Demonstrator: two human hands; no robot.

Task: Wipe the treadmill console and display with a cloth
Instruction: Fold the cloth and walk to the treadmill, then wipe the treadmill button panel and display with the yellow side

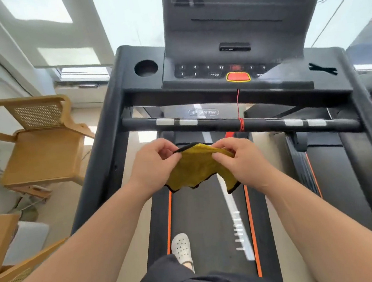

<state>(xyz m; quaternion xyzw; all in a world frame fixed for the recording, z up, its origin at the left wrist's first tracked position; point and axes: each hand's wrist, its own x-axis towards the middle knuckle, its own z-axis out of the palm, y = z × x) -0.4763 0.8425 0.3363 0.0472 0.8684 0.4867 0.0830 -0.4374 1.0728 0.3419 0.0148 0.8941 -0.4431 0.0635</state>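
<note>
The black treadmill [210,207] fills the view, its dark upright display panel [241,1] rising above the black button console [214,71] with a red stop key. Both are untouched for now: the yellow, black-edged microfibre cloth [194,167] hangs over the belt, well short of them. The left hand [155,164] and right hand [239,158] each have a closed grip on its top edge. Best to fold it into a flat pad first, then wipe display downward to console.
</note>
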